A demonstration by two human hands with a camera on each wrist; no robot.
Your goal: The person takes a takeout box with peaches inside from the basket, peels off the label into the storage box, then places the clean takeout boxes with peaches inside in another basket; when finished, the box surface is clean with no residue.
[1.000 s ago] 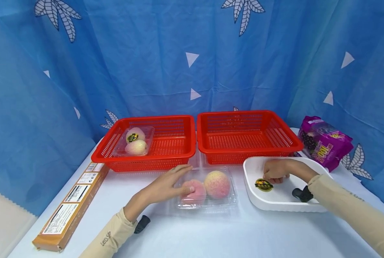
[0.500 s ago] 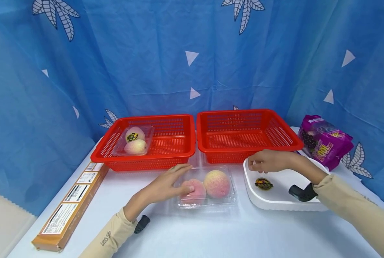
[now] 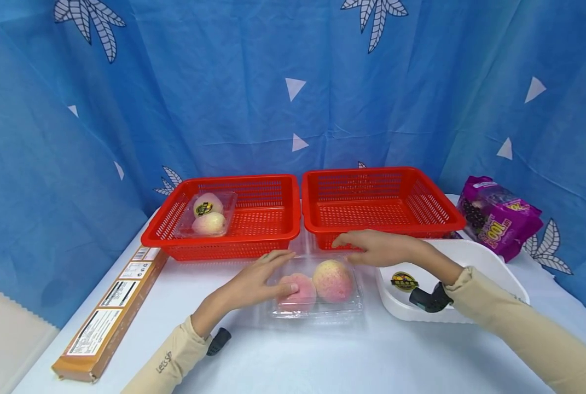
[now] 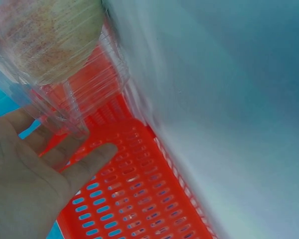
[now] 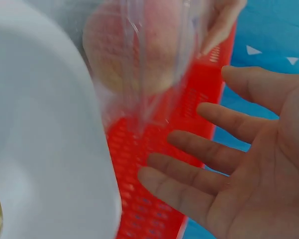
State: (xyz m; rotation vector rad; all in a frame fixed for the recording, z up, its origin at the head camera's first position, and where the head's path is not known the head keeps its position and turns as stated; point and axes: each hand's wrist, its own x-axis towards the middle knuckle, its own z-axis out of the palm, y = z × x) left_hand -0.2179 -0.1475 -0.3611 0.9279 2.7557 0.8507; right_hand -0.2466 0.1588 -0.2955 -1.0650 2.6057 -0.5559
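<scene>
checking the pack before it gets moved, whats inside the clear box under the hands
Two peaches sit side by side inside the clear clamshell box. The left hand rests on its left end and covers part of the left peach; no label shows on the lid.

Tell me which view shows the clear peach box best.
The head view: the whole box with both peaches shows between the left hand and right hand. The left wrist view shows one blurred corner; the right wrist view shows a blurred side.

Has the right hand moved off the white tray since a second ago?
Yes. The right hand has left the white tray and travelled left, along the front of the right red basket, to hover open over the clear peach box.
</scene>
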